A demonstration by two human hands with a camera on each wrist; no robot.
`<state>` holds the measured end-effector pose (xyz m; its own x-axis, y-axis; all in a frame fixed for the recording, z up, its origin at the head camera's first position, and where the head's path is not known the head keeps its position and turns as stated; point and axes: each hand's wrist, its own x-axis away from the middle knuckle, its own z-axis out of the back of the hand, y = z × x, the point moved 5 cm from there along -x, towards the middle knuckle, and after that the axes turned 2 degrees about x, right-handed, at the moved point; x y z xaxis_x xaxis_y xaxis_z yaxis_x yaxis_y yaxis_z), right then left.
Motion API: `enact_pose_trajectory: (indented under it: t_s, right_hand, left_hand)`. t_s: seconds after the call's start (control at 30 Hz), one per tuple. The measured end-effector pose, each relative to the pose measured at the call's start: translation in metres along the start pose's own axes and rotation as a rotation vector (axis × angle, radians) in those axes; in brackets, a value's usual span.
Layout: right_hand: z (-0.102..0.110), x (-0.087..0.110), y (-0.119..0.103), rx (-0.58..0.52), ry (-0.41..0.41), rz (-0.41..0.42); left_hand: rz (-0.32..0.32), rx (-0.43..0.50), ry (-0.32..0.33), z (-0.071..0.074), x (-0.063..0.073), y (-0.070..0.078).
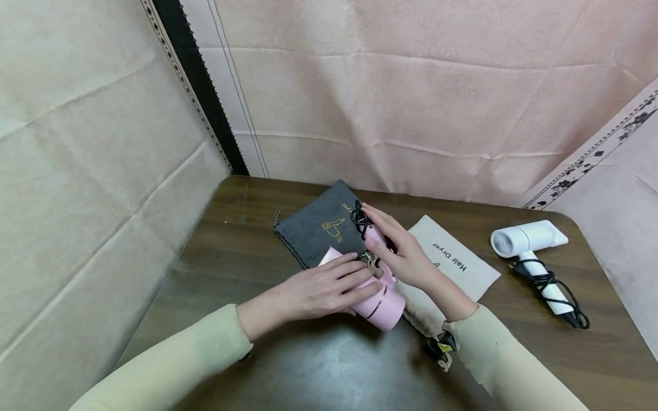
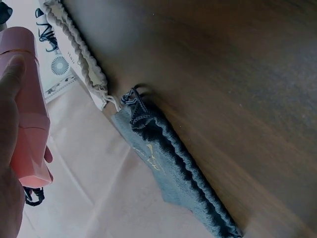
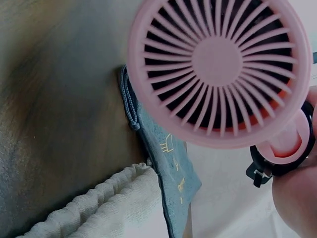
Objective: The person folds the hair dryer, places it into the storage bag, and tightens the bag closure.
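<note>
Both hands hold a pink hair dryer (image 1: pixel 388 311) over the front middle of the table. My left hand (image 1: pixel 324 285) grips its barrel, fingers laid across the top; in the left wrist view the thumb (image 2: pixel 14 72) presses along the barrel's side. The right hand (image 1: pixel 403 254) holds the handle, where a black cord (image 1: pixel 358 217) is bundled near the fingertips. In the right wrist view the slatted round intake grille (image 3: pixel 218 59) faces the camera, and most of the right hand falls outside the frame.
A dark grey drawstring pouch (image 1: pixel 319 222) with a gold dryer print lies behind the hands. Partly under the right forearm is a white "Hair Dryer" pouch (image 1: pixel 452 251). At the right, a white hair dryer (image 1: pixel 529 237) lies with its cord wound round the handle. Cloth curtains (image 1: pixel 385 103) surround the table.
</note>
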<state>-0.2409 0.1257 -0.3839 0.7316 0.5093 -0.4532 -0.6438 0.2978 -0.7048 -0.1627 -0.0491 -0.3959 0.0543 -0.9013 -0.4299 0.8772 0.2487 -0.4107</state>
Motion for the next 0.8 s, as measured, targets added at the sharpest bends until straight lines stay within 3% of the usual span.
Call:
enact_pose_trajectory:
  t_s: [0.13, 0.37, 0.63, 0.8]
  right_hand:
    - [-0.001, 0.001, 0.002, -0.013, 0.000, 0.012]
    - [-0.007, -0.004, -0.002, 0.023, -0.085, 0.011]
    - [-0.013, -0.005, -0.001, -0.011, -0.170, -0.027]
    - [-0.016, -0.002, 0.002, -0.046, -0.181, -0.030]
  left_hand:
    - [-0.020, -0.001, -0.006, -0.002, -0.002, 0.000]
    - [-0.036, -0.016, -0.016, -0.004, -0.005, -0.004]
    - [-0.024, 0.001, -0.003, -0.003, 0.003, 0.000]
    - [-0.015, 0.012, -0.010, -0.006, 0.007, 0.003]
